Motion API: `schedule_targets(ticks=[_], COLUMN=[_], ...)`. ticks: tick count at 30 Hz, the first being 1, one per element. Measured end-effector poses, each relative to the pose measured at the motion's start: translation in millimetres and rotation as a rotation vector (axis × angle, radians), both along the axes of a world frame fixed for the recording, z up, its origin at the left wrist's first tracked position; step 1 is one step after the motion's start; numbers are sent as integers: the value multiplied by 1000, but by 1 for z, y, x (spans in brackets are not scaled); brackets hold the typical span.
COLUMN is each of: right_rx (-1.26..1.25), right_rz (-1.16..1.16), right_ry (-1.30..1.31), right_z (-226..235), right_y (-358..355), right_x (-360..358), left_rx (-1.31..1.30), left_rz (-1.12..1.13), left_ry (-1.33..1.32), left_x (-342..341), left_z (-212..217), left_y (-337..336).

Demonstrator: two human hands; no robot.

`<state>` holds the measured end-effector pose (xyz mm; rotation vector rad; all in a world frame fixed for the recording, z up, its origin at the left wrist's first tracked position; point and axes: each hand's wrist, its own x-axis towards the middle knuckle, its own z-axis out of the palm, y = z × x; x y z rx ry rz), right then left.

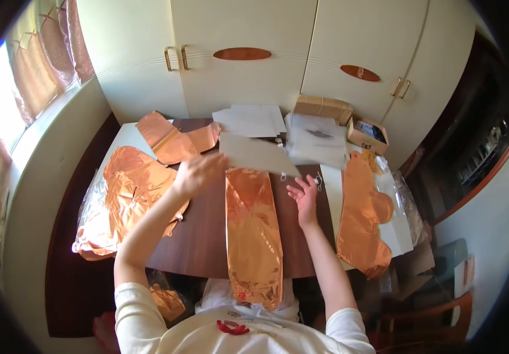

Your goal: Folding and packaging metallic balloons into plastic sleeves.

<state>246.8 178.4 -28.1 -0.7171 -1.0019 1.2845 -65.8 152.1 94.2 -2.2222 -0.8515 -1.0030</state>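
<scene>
A stiff pale card is tilted above the far middle of the table. The blurred fingers of my left hand are closed on its left edge. My right hand is raised near the card's right corner, palm up and fingers apart, holding nothing. Below the card, a long flat copper-coloured foil balloon lies lengthwise and hangs over the near table edge toward my lap. White string loops show beside my right fingertips.
Copper foil balloons lie at the left, back left and right of the brown table. Behind are white sheets, clear plastic sleeves and a small open box. A wooden chair stands at lower right.
</scene>
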Motion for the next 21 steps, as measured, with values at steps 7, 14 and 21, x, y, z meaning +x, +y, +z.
schedule_targets(ticks=[7, 14, 21], right_rx=[-109, 265, 525], right_rz=[303, 106, 89], right_ry=[-158, -920, -1152], right_z=[36, 16, 14], right_y=[-45, -64, -69], right_x=[19, 16, 14], left_rx=[-142, -324, -475], left_rz=[-38, -24, 29], left_ry=[202, 152, 115], left_x=[10, 17, 9], left_z=[-44, -76, -78], left_y=[-103, -121, -133])
